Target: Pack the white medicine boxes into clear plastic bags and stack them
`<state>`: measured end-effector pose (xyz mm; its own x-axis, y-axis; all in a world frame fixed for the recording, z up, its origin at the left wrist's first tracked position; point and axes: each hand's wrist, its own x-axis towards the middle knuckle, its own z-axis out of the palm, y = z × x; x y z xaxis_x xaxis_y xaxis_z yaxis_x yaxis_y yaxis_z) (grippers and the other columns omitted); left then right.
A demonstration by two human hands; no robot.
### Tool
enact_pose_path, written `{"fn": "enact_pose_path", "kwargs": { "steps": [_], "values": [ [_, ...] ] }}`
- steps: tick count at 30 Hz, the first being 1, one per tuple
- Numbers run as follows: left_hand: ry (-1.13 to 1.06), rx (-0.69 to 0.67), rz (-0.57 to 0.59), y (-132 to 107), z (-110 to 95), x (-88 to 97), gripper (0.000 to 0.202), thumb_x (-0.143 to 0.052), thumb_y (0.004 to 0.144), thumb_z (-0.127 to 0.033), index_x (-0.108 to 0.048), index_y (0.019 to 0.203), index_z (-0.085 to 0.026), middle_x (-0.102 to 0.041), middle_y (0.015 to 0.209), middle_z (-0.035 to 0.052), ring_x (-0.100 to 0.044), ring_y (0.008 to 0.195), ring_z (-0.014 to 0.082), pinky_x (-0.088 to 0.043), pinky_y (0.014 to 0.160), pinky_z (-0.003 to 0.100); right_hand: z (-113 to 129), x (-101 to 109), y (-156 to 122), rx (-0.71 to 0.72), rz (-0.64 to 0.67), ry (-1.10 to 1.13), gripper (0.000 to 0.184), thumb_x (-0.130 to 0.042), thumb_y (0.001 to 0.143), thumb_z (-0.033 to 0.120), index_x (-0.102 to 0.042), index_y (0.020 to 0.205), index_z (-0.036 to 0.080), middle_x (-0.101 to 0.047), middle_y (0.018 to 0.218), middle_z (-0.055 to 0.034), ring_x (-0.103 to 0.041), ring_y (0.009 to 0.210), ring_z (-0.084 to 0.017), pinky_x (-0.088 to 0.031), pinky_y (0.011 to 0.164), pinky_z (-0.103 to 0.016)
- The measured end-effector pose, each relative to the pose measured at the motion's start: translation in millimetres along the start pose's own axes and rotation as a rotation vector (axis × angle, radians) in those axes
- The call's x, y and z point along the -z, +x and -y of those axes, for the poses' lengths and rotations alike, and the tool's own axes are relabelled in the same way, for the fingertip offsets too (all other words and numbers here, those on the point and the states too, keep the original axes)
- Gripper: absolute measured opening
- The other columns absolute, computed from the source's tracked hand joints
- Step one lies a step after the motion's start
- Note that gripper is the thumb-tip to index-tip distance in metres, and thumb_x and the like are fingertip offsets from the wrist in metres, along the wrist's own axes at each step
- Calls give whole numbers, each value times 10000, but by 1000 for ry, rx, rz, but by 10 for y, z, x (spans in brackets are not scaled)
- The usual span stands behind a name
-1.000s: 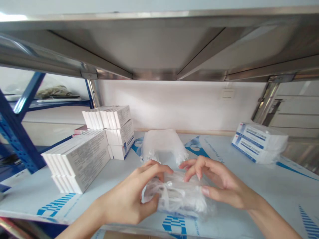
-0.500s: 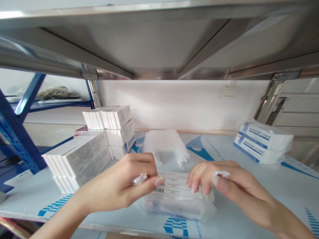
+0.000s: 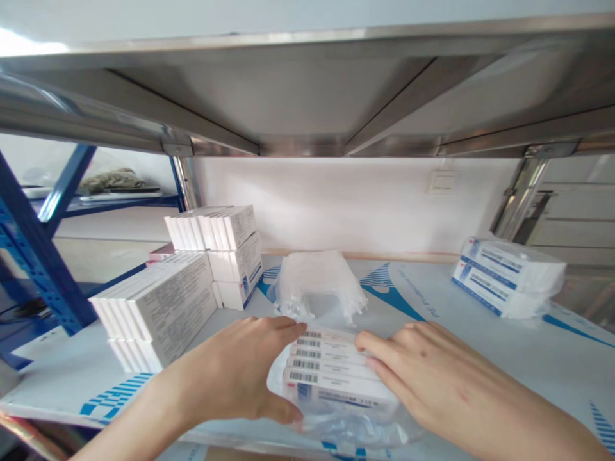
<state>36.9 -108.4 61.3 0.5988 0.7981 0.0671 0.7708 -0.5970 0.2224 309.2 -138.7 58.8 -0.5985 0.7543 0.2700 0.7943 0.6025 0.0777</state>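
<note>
A bundle of white cartons (image 3: 331, 365) with barcodes on their upper edges lies in a clear plastic bag (image 3: 365, 429) between my hands, at the front of the shelf. My left hand (image 3: 240, 371) rests at the bundle's left end, thumb and fingers apart, touching the bag. At the other end, my right hand (image 3: 423, 365) lies over the cartons with its fingers stretched across their upper right corner. Part of the bundle's right side is hidden beneath that hand. Loose plastic spreads out along the near side.
Stacked white cartons (image 3: 177, 301) stand at the left. A pile of clear plastic bags (image 3: 317, 275) lies behind the bundle. Bagged cartons (image 3: 509, 275) sit at the right rear. A metal shelf (image 3: 298, 89) hangs low overhead; a blue upright (image 3: 38, 250) borders the left.
Both hands have let go of the bunched plastic they pinched. The fingers have spread onto the bundle's two ends, and the carton edges with barcodes show more fully.
</note>
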Motion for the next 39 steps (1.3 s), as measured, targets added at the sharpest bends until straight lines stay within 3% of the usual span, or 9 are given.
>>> {"fn": "enact_pose_path", "kwargs": {
  "steps": [4, 9, 14, 19, 23, 26, 29, 35, 39],
  "values": [
    [-15, -19, -85, 28, 17, -86, 629, -727, 786, -498, -608, 1341, -225, -668, 1299, 117, -673, 1103, 360, -548, 903, 469, -112, 37, -101, -149, 99, 127, 383, -608, 783, 184, -646, 1137, 324, -708, 835, -2, -680, 836, -256, -500, 648, -325],
    [-16, -40, -57, 116, 18, -147, 784, -777, 724, -477, -534, 1418, -203, -643, 1330, 130, -658, 1126, 368, -532, 951, 487, -228, 52, -6, -197, 224, 228, 771, -733, 683, 288, -510, 1420, 338, -673, 1258, -58, -632, 1112, -332, -513, 921, -440],
    [-13, 40, 21, 130, 58, -267, 926, -791, 699, -423, -409, 1512, -199, -644, 1320, 161, -636, 1150, 390, -515, 968, 524, -213, -152, 137, -235, 381, 319, 930, -823, 577, 382, -506, 1438, 229, -627, 1314, -135, -585, 1159, -378, -473, 987, -506],
    [-80, 56, -13, 11, 176, -410, 1096, -810, 669, -534, -233, 1574, -309, -634, 1332, 144, -629, 1164, 375, -512, 968, 523, -197, -207, 85, -285, 287, 408, 1026, -868, 527, 425, -493, 1462, 230, -538, 1436, -126, -401, 1359, -402, -374, 1117, -511],
    [-80, -11, -174, -24, 211, -460, 1005, -755, 707, -622, -309, 1552, -310, -637, 1288, 145, -610, 1162, 374, -508, 964, 543, -152, -169, 123, -275, 243, 444, 1042, -841, 585, 483, -425, 1513, 255, -458, 1531, -103, -337, 1422, -400, -344, 1151, -508],
    [-94, -34, -270, -8, 206, -503, 898, -744, 757, -535, -343, 1533, -324, -639, 1238, 124, -598, 1152, 352, -508, 966, 538, -73, -218, 235, -202, 253, 519, 1007, -812, 635, 384, -361, 1535, 344, -471, 1531, -58, -431, 1377, -370, -388, 1121, -491],
    [-180, 8, -289, 3, 231, -553, 953, -762, 756, -464, -256, 1556, -360, -619, 1237, 102, -629, 1080, 310, -533, 934, 504, -41, -313, 306, -230, 167, 602, 952, -797, 638, 285, -400, 1489, 437, -556, 1449, -27, -530, 1291, -336, -440, 1068, -491],
    [-366, 56, -325, 34, 351, -608, 1115, -792, 735, -468, -86, 1588, -336, -643, 1211, 86, -625, 1086, 295, -509, 974, 500, -232, -375, 305, -368, -39, 1051, 880, -831, 673, 328, -414, 1448, 340, -634, 1321, -87, -590, 1245, -300, -440, 1078, -480],
    [-388, 100, -365, 76, 382, -633, 1100, -763, 771, -461, -47, 1592, -311, -636, 1223, 115, -628, 1073, 298, -507, 965, 525, -344, -298, 393, -429, -170, 1373, 901, -811, 713, 449, -329, 1462, 313, -686, 1226, -113, -684, 1088, -308, -564, 888, -448]
  ]
}}
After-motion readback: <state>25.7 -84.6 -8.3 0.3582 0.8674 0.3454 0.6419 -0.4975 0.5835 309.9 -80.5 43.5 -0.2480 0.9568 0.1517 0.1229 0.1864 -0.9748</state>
